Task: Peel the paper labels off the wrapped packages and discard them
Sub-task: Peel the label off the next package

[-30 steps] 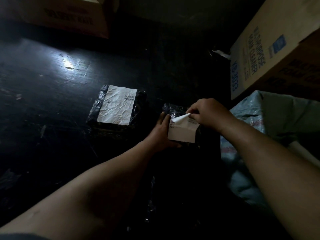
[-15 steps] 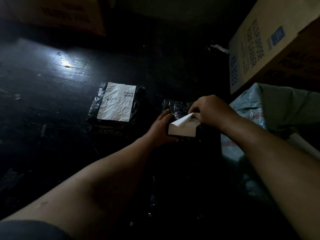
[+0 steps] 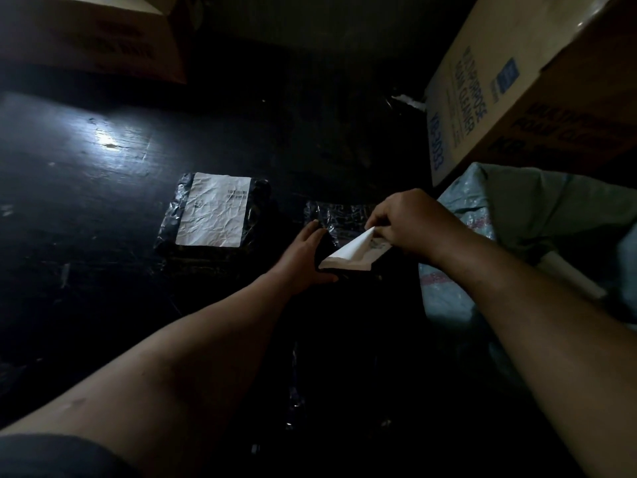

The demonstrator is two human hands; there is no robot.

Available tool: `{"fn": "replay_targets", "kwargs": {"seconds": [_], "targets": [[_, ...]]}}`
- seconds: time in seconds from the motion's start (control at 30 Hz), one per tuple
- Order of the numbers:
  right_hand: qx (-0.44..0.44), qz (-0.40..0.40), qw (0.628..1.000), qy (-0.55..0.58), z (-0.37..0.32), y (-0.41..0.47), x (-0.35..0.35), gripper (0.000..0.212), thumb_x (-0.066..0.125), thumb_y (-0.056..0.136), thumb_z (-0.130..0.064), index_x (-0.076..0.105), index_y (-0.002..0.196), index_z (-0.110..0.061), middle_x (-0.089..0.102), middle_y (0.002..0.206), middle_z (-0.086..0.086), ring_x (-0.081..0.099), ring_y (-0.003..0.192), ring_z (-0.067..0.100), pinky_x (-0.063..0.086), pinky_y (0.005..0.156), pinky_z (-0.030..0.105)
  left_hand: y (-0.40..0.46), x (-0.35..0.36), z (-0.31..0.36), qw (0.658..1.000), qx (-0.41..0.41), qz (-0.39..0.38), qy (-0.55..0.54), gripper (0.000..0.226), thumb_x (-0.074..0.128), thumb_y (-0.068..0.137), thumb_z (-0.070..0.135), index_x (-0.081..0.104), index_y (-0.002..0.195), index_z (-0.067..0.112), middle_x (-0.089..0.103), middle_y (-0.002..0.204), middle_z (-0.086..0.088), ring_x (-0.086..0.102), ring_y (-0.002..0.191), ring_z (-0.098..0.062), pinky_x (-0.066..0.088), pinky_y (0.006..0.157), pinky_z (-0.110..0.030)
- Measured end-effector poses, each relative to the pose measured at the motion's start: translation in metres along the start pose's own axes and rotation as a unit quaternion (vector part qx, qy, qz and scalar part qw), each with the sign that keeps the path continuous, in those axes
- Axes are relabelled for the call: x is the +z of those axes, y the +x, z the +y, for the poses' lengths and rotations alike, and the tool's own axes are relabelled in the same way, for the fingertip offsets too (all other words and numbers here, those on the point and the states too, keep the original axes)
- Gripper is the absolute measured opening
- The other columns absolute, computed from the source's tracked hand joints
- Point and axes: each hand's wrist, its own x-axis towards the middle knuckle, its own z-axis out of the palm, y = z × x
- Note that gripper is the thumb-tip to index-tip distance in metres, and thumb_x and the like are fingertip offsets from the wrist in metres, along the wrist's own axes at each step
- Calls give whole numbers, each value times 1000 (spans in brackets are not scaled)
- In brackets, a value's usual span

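Dimly lit, the dark worktop (image 3: 103, 188) carries two packages in shiny black wrap. At the nearer package (image 3: 341, 219), the right hand (image 3: 410, 219) has its fingers (image 3: 377, 219) pinched shut on the far corner of a white paper label (image 3: 348, 255), which is folded back toward the camera with only its near edge on the wrap. The left hand (image 3: 303, 257) lies flat and open against that package's left side, gripping nothing. A second package (image 3: 213, 215) sits apart to the left, its crinkled label (image 3: 213, 215) fully stuck on. A cardboard box (image 3: 482, 81) stands at the right, above a pale plastic sack (image 3: 462, 208).
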Motion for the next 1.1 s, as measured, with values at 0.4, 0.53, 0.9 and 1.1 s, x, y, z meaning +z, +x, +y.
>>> {"fn": "replay_targets", "kwargs": {"seconds": [0.4,0.53,0.9,1.1], "targets": [[23,118,993,9,19,-29,-66,28,64,91,-17,69,119,-17,68,121,9,63,106,22,53,88,35,2,-12,27,991,-18,-73,111,123,87,64,48,13,154,10,3,163,-15,25,146,-36,41,109,-46],[55,144,988,3,31,-47,-85,30,64,91,-16,67,121,-17,66,123,9,63,109,23,48,84,26,7,-28,42,981,-8,-90,174,123,80,61,65,17,153,14,15,159,-15,36,139,-38,44,104,-52],[167,165,970,-66,125,-128,-152,33,61,92,-10,64,125,-13,57,135,11,52,124,29,41,95,29,14,-3,206,966,184,24,181,65,43,94,63,41,144,23,40,147,-7,45,130,-31,39,103,-45],[241,192,949,-66,173,-180,-159,18,61,92,-18,73,105,-14,69,111,12,63,98,25,50,80,32,-3,47,275,962,233,17,143,56,39,99,55,38,145,24,35,153,-6,33,140,-29,29,111,-46]]}}
